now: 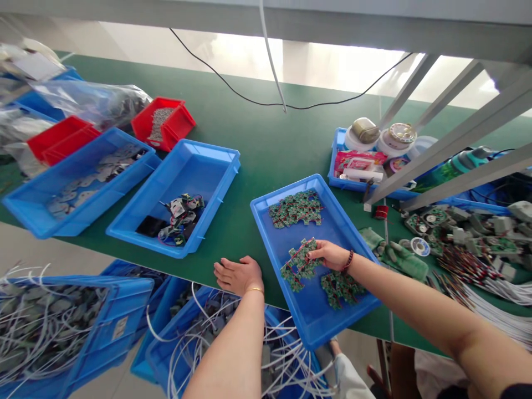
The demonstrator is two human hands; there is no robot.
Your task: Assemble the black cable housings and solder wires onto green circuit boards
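My right hand (330, 255) pinches a cluster of green circuit boards (300, 264) with red parts, over a shallow blue tray (286, 296). In the same tray, another group of circuit boards (296, 208) lies toward the far end. A third group of boards (341, 289) sits nearer me, partly under my right forearm. My left hand (240, 275) rests flat on the green table edge, left of the tray, fingers stretched out and holding nothing.
Left stand a blue bin (208, 166) of small assemblies, a bin of flat parts (83, 185) and red boxes (164, 122). Bins of white cables (54, 327) stand below the edge. Right are gloves (401, 260), a solder spool (420, 246), wired parts and slanting metal bars (453, 122).
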